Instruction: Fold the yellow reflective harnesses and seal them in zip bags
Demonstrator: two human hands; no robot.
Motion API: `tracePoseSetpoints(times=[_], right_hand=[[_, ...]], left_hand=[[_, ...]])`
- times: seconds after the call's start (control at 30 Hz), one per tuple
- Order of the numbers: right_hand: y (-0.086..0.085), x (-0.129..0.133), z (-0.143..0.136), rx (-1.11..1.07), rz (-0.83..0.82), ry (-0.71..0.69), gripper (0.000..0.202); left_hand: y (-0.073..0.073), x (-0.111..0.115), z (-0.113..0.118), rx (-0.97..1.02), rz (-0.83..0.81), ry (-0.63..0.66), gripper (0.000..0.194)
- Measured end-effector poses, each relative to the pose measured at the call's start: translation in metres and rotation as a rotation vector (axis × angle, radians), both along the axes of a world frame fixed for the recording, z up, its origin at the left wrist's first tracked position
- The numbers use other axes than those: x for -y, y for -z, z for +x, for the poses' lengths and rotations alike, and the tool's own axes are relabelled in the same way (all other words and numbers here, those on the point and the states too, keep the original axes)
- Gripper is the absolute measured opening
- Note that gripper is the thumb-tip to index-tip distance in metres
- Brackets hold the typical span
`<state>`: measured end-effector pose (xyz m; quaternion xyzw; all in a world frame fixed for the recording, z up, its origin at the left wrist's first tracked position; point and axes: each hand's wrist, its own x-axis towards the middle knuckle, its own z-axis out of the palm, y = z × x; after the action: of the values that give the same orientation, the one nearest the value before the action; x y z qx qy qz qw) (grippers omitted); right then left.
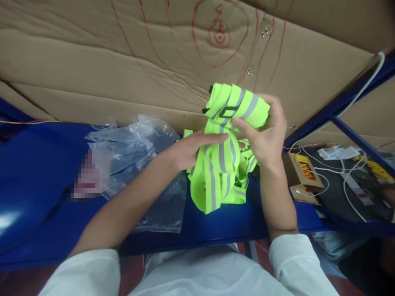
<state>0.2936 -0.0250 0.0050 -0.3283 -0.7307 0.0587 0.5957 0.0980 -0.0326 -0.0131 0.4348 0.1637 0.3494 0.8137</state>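
Neon yellow-green straps [212, 164] with grey reflective stripes bunch up over the blue table. My right hand [265, 131] grips a folded bundle of them at the top, its thumb pressed below a black rectangular buckle. Around the hanging strap lower left of that bundle, my left hand [197, 148] is closed, its index finger stretched across the strap. More strap loops lie behind and below both hands. Some of the fingers of each hand are hidden behind the straps.
Clear plastic bags [160, 205] lie left of the straps on the blue table [40, 164]. Cardboard [92, 61] with red markings stands behind. To the right are a small open box [304, 170], white cables and a blue metal frame [364, 142]. A person's sleeve shows at lower right.
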Motion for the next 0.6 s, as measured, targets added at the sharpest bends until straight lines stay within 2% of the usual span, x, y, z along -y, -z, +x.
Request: tracePoseSetpoints(times=[0.07, 0.1, 0.2, 0.3, 0.37, 0.47, 0.6], right_hand=[[0.0, -0.001, 0.002, 0.091, 0.118, 0.002, 0.035], [-0.001, -0.001, 0.004, 0.172, 0.121, -0.012, 0.033], [-0.008, 0.003, 0.008, 0.422, -0.046, -0.107, 0.038], [-0.018, 0.009, 0.013, 0.531, -0.185, -0.31, 0.049], [-0.019, 0.01, 0.014, 0.451, -0.211, -0.36, 0.051], [-0.013, 0.006, 0.01, 0.214, -0.277, -0.317, 0.058], [-0.001, 0.002, 0.0, 0.114, -0.541, -0.333, 0.069]], left_hand=[[-0.002, 0.001, 0.002, 0.086, -0.008, -0.002, 0.056], [-0.004, 0.001, 0.001, 0.12, -0.008, -0.036, 0.057], [-0.01, -0.001, -0.004, 0.159, -0.014, -0.153, 0.052], [-0.013, -0.003, -0.013, 0.125, -0.011, -0.179, 0.041], [-0.014, -0.002, -0.018, 0.059, 0.007, -0.179, 0.039], [-0.014, 0.003, -0.02, -0.058, 0.038, -0.164, 0.046], [-0.012, 0.008, -0.016, -0.086, 0.037, -0.162, 0.046]])
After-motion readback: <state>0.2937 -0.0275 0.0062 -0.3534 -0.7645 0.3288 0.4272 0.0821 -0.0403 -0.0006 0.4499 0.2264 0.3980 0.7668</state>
